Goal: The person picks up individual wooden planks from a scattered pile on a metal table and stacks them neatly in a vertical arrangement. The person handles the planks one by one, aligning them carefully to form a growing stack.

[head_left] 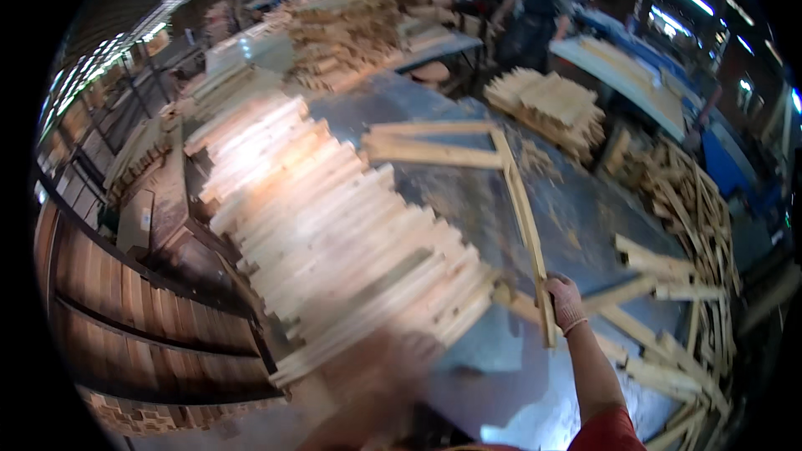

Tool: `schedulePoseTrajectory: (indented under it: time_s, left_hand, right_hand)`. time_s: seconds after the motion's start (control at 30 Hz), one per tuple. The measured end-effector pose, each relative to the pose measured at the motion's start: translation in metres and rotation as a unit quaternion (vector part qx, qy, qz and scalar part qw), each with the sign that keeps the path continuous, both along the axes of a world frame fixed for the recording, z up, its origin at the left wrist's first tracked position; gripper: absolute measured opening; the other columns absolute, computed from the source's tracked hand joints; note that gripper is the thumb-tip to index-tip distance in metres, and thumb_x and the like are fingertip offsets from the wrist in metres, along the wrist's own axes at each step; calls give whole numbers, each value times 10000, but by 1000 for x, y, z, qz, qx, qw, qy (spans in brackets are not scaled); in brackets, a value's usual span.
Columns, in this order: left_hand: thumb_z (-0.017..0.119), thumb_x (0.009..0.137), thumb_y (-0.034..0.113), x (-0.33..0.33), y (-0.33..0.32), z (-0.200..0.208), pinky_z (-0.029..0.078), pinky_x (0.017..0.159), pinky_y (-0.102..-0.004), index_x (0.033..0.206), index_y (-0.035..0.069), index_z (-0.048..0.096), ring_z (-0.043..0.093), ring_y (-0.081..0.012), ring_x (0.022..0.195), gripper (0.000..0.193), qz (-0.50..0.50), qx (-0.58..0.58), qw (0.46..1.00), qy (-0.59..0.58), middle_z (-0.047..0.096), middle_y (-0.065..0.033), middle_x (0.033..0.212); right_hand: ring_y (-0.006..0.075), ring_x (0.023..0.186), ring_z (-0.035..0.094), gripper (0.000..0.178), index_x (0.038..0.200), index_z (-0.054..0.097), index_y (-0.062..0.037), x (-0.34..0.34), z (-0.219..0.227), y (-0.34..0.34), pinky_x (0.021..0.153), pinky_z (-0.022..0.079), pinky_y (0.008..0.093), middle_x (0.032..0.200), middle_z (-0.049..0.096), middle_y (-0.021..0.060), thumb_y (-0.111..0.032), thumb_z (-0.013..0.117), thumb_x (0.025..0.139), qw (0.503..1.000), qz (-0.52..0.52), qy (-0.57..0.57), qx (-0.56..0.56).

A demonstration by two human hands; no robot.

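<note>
My right hand (565, 304), in a pale knit glove, is closed round a long, narrow wooden strip (524, 217) near its lower end. The strip slants up and away over the dark metal table (468, 359), its far end by two lying strips (433, 153). Low in the middle, my left hand (405, 361) is smeared by motion, so its fingers cannot be made out. It is nearest to the close end of a broad layer of pale wooden strips (317, 234) laid side by side, running away to the upper left.
Loose offcuts (689, 200) pile up along the table's right side. Stacked boards (547, 108) stand at the far right edge, and a taller wood stack (342, 33) at the back. A rack of wood pieces (150, 301) is at left. Another person (535, 17) stands beyond the table.
</note>
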State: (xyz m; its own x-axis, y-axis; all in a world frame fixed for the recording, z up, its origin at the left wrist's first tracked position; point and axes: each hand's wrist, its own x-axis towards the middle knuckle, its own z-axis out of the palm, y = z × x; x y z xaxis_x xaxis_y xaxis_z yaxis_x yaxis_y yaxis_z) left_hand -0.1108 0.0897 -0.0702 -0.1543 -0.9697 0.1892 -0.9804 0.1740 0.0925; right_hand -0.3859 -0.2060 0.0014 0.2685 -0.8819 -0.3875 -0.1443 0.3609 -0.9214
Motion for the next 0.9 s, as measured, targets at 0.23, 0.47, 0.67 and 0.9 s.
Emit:
schedulePoseTrajectory:
  time_s: [0.23, 0.47, 0.67, 0.9]
  left_hand:
    - [750, 887, 447, -28, -26, 72, 499, 1061, -527, 1446, 49, 599, 631, -426, 1247, 702, 80, 158, 917, 357, 673, -203, 1351]
    - [718, 922, 332, 8, 0, 82, 501, 1111, -465, 1407, 30, 651, 610, -386, 1316, 575, 159, 172, 940, 248, 634, -162, 1420]
    - [772, 878, 374, 79, 57, 75, 370, 1230, -551, 1547, 127, 562, 464, -412, 1464, 743, 210, 52, 973, -79, 526, -156, 1566]
    - [780, 884, 362, 50, 54, 22, 357, 1235, -591, 1650, 92, 390, 431, -435, 1489, 902, 220, 12, 969, -108, 476, -194, 1608]
  right_hand:
    - [199, 982, 682, 433, 1337, 651, 37, 49, -47, 241, 903, 564, 335, 1084, 711, 100, -167, 663, 955, 992, -1, -123, -17]
    - [238, 1194, 673, 500, 1436, 627, 8, 21, -60, 268, 1066, 523, 347, 1331, 720, 164, -207, 703, 991, 961, 239, -134, -49]
    - [344, 1322, 667, 638, 1499, 602, -25, -142, -93, 153, 1104, 520, 415, 1443, 668, 270, -278, 751, 932, 972, 35, 175, -152]
    - [388, 1176, 691, 763, 1480, 593, -85, -169, -72, 56, 1031, 545, 447, 1190, 730, 198, -412, 819, 829, 729, 184, 564, -341]
